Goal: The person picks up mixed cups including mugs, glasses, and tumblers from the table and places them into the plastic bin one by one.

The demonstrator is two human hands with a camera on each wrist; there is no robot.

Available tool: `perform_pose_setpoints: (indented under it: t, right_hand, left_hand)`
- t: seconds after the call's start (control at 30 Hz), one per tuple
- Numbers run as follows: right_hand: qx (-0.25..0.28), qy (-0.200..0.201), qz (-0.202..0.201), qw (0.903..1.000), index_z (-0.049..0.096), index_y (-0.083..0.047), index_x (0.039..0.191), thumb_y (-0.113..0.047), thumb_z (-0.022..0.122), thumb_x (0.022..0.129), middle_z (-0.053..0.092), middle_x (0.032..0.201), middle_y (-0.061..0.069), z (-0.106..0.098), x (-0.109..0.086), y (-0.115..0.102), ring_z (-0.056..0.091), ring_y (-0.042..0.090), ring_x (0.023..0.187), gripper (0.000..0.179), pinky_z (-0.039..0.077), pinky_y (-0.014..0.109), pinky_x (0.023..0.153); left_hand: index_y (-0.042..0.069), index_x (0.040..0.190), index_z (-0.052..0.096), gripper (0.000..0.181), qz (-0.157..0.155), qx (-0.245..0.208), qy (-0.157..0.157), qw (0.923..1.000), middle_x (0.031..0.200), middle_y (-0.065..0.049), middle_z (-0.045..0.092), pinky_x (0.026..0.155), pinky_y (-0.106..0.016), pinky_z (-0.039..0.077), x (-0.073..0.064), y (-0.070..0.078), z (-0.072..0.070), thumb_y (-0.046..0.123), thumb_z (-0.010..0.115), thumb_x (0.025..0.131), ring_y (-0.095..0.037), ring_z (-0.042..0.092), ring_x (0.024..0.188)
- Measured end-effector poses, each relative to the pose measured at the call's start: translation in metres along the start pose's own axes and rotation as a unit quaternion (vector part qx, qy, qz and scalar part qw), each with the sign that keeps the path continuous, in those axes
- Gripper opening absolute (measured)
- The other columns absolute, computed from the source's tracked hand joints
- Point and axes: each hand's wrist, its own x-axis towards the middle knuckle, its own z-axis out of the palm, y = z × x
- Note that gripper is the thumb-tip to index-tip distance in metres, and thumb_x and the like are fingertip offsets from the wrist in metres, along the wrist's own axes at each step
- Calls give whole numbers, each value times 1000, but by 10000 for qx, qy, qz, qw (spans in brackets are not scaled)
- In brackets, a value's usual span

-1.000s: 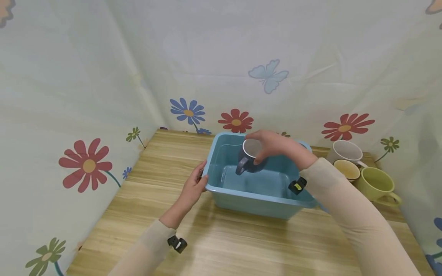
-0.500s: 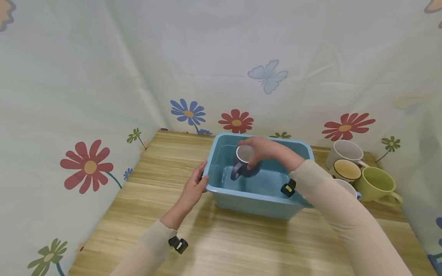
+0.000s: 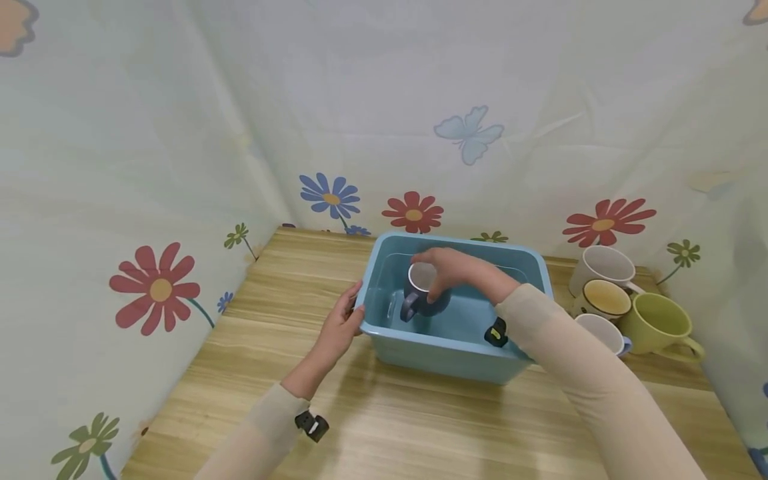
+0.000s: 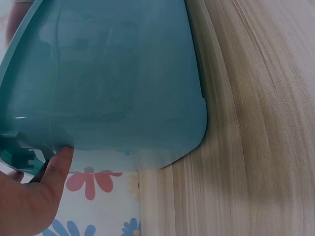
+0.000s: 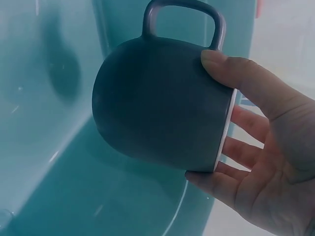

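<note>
A blue plastic basin stands on the wooden table. Inside it, toward its left end, is a dark grey-blue mug with a pale interior, upright, its handle turned toward the near left. My right hand grips this mug by the rim; in the right wrist view the thumb lies on the mug near the handle and the fingers curl over the rim. My left hand holds the left rim of the basin, thumb on the near side. In the left wrist view the thumb presses the basin's outer wall.
Several mugs cluster right of the basin: a white mug at the back, a yellow-lined cup, a green mug and a white mug with a blue handle. A flower-printed sheet hangs behind the table.
My right hand has carried the mug left and lower into the basin. The blue-handled mug has come into sight from behind the right sleeve. My left hand stays on the rim.
</note>
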Motion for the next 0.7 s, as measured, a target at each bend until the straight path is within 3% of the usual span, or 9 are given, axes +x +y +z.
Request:
perform_pose_setpoints:
  t: [0.2,0.7]
  right_hand:
    - [-65,-66,-152,9998,46,-13,154,-18,86,81,46,160,17,5,7,3,47,38,141,84,47,56,113]
    - [42,-211,-102,9997,45,-14,155,-18,85,81,48,158,16,15,16,4,48,38,140,84,46,56,114]
  left_hand:
    - [6,160,29,56,-1,17,-21,10000,159,-27,41,89,-34,59,1,0,0,9,43,106,-46,54,135]
    - [6,160,30,56,-6,39,-16,10000,159,-27,41,92,-41,60,1,-1,0,9,43,106,-46,53,135]
